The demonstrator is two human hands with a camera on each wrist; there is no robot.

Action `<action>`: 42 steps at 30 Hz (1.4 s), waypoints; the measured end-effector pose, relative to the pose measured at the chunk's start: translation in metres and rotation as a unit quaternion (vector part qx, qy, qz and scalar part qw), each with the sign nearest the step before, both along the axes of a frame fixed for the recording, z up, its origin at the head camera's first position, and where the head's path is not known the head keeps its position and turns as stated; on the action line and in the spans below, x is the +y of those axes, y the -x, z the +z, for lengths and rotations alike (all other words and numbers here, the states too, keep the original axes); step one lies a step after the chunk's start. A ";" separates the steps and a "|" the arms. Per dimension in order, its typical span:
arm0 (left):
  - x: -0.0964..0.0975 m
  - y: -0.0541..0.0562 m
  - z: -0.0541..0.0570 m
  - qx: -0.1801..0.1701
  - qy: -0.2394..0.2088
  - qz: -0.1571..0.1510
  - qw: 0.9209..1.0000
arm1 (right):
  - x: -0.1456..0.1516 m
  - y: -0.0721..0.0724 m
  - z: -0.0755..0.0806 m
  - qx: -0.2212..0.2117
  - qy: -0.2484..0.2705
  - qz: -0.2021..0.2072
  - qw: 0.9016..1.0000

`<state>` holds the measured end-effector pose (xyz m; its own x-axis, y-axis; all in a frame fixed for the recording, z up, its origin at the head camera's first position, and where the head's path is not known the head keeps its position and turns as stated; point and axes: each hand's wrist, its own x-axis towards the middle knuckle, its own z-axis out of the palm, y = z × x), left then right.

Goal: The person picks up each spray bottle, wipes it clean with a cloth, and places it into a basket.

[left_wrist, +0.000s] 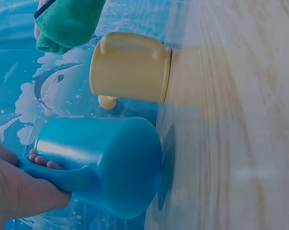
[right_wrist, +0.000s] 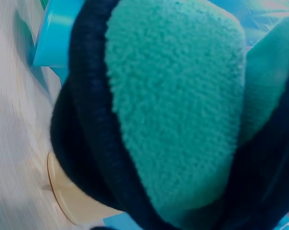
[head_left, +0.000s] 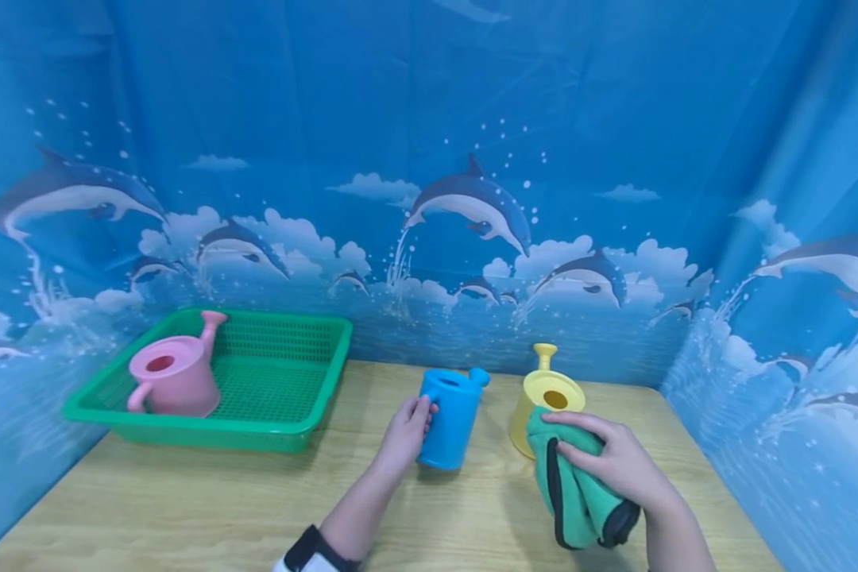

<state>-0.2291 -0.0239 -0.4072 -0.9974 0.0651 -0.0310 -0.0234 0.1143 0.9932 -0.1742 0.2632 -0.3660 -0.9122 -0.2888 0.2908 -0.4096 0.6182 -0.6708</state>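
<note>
My left hand (head_left: 406, 433) grips the handle of a blue watering can (head_left: 452, 421). In the left wrist view, the blue can (left_wrist: 130, 167) is tilted, its round base showing and a shadow beside it on the wood. My right hand (head_left: 618, 461) holds a bunched green cloth (head_left: 579, 485) with black edging, in front of a yellow watering can (head_left: 554, 389). That yellow can (left_wrist: 130, 67) stands upright on the table, partly hidden by the cloth in the head view. The cloth (right_wrist: 178, 110) fills most of the right wrist view and hides the fingers there.
At the left, a green plastic basket (head_left: 329, 397) holds a pink watering can (head_left: 179, 377) near its left side. The wooden table (head_left: 207, 508) meets a blue dolphin-print curtain (head_left: 372, 95) at the back and along both sides.
</note>
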 end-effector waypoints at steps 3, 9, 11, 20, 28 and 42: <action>0.000 -0.001 0.000 0.000 -0.004 0.006 1.000 | -0.001 -0.001 0.001 0.002 -0.001 -0.027 1.000; 0.001 -0.004 0.001 0.018 -0.035 0.022 0.999 | -0.006 -0.004 0.008 0.018 -0.001 -0.089 0.996; 0.001 -0.006 0.003 0.028 -0.044 0.020 0.998 | -0.010 -0.005 0.009 0.034 -0.001 -0.106 0.994; 0.006 -0.024 0.023 0.040 -0.081 -0.018 0.996 | -0.036 -0.008 0.010 0.149 0.011 -0.147 0.978; 0.011 -0.039 0.033 0.053 -0.113 -0.061 0.990 | -0.062 -0.009 0.002 0.296 0.049 -0.087 0.950; 0.015 -0.063 0.047 0.067 -0.147 -0.060 0.985 | -0.102 -0.016 -0.002 0.525 -0.023 -0.070 0.848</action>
